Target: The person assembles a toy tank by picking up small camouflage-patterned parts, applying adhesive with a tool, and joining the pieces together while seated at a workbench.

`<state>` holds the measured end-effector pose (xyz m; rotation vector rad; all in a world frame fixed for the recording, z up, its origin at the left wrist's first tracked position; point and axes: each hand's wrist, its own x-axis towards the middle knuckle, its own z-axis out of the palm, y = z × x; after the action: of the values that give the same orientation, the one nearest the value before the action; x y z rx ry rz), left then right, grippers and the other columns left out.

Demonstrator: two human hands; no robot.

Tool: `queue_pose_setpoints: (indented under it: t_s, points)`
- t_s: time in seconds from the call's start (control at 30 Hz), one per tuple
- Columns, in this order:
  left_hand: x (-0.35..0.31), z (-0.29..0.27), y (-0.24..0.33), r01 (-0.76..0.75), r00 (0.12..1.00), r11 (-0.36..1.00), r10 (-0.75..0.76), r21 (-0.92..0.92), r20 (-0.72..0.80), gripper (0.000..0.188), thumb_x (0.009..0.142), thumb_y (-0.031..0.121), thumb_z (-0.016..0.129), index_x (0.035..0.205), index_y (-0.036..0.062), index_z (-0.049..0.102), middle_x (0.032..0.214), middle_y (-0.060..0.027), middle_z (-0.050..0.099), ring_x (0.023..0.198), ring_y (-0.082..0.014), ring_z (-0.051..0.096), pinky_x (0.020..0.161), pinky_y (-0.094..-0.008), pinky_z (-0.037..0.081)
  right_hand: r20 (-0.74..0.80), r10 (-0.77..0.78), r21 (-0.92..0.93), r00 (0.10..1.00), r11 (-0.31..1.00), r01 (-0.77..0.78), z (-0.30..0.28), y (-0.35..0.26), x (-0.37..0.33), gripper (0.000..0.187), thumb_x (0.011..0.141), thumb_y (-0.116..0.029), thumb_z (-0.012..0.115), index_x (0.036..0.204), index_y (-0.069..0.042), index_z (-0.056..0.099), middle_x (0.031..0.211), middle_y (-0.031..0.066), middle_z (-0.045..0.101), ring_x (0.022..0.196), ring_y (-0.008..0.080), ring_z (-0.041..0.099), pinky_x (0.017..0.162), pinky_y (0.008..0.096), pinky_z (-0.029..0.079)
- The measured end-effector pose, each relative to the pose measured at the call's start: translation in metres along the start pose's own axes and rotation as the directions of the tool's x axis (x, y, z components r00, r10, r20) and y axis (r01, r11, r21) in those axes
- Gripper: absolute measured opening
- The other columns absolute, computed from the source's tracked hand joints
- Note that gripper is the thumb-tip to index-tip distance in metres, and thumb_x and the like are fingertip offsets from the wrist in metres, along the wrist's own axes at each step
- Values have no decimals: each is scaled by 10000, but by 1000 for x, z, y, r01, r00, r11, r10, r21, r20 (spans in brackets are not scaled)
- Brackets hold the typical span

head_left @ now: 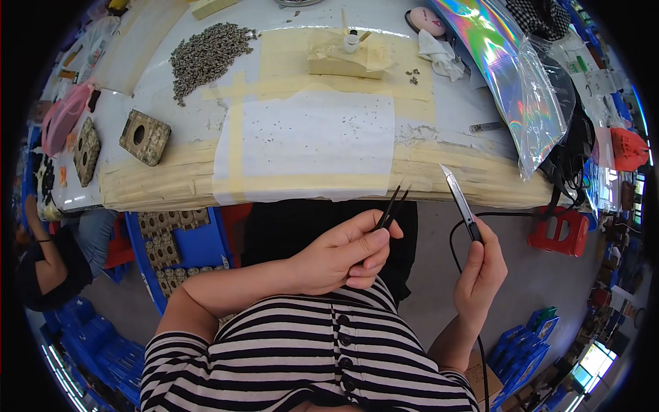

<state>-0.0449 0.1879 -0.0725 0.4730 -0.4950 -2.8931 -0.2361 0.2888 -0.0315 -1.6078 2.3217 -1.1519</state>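
My left hand [353,253] is closed round a pair of black tweezers [390,211], whose tips stand slightly apart and point up toward the table edge. In my right hand [480,275] is a utility knife [461,199] with a silver body and dark end, its blade tip pointing up and left near the table's front edge. Both hands are in front of the table, above my lap. Beyond them, a white paper sheet [309,141] taped to the table carries scattered tiny dark bits.
A pile of small metallic parts [209,58] lies at the back left, with two camouflage-patterned pieces [144,137] nearer. A taped block [347,64] bears a small white jar [351,43]. Iridescent film [501,62] covers the right side. A blue tray [199,244] of camouflage parts sits below left.
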Motion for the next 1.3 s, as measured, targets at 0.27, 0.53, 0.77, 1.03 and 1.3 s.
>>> queue_pose_setpoints:
  t_s: [0.27,0.53,0.77,1.03,1.3]
  points:
    - [1,5,0,-27,999,974,33,224,-21,362,997,177,340,1337,66,285,734,4,351,563,-57,276,503,-184,290,187,-96,-101,978,988,116,-12,-4,-2,390,782,57,553,1151,-49,618,580,60,343,482,164,356,462,278,295]
    - [0,5,-1,-8,1000,973,9,232,-6,393,996,179,343,1359,65,245,746,5,343,576,-57,276,518,-189,280,180,-79,-152,981,983,107,-7,-4,-1,392,769,54,575,1139,-61,629,577,58,315,477,165,344,458,280,285]
    - [-1,6,1,12,1000,979,-13,205,2,393,998,182,331,1361,63,238,741,6,335,559,-63,265,513,-193,272,117,-80,-19,990,996,83,-13,-2,-2,359,782,75,537,1113,-28,632,579,60,358,481,162,356,468,271,293]
    - [-1,6,1,11,1000,983,-13,184,9,389,1000,184,323,1360,65,239,736,6,331,557,-63,259,509,-195,263,180,-94,-82,979,991,110,-7,-4,-3,366,764,59,572,1110,-41,639,570,57,334,476,167,358,460,281,300]
    - [-2,6,1,19,1000,983,-20,182,6,388,1001,195,322,1360,73,239,736,8,324,560,-64,249,507,-195,256,143,-60,-181,988,980,86,-2,-7,-5,373,761,38,600,1112,-81,649,570,55,321,477,171,365,458,294,317]
